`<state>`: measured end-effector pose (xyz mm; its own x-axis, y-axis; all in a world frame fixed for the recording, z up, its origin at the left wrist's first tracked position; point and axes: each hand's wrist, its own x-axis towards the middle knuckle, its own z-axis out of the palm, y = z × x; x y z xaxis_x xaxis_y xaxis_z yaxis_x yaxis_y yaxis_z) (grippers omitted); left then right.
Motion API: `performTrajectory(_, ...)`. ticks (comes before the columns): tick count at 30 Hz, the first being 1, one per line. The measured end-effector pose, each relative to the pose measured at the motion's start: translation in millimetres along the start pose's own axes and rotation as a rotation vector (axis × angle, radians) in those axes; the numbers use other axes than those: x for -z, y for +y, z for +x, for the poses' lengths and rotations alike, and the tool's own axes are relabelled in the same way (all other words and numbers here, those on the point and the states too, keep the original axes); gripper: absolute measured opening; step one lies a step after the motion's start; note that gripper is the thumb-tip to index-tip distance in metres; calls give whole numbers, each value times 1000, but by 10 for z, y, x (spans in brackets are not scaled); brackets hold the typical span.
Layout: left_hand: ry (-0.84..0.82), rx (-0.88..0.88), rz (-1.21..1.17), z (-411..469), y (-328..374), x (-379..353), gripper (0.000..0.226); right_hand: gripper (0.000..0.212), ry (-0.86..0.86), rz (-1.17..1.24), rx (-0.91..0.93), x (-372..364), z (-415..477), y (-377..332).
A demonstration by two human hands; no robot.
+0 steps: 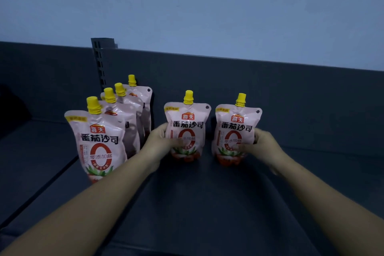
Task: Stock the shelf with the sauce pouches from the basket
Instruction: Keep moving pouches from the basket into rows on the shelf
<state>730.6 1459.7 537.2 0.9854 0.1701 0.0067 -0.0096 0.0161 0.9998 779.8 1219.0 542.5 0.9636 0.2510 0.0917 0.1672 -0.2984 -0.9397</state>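
Placement step under way. Row of four tomato sauce pouches (99, 141) stands upright on the dark shelf (207, 203). Just right of the row, left hand (160, 141) clasps one upright pouch (187, 129); further right, right hand (264, 145) clasps another (236, 131). Both stand on the shelf. Basket unseen. Next, probably: let go gently, check neither tips.

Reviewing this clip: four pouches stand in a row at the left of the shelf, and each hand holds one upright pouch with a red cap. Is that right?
Not quite: the caps are yellow, not red. The head view shows the left hand on one upright pouch and the right hand on another pouch, both with yellow caps. The row of four pouches at the left of the shelf is as you say.
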Motion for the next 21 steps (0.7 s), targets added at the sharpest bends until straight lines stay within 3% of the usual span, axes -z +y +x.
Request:
performTrajectory(4, 67, 38, -88, 246, 14, -155, 33, 36, 95, 50, -7, 116, 134, 90)
performTrajectory(13, 268, 73, -195, 620, -28, -406, 27, 32, 118, 8, 3, 226, 395, 206)
performTrajectory(21, 310, 32, -166, 752, -38, -418, 24, 32, 149, -21, -28, 332, 471, 250)
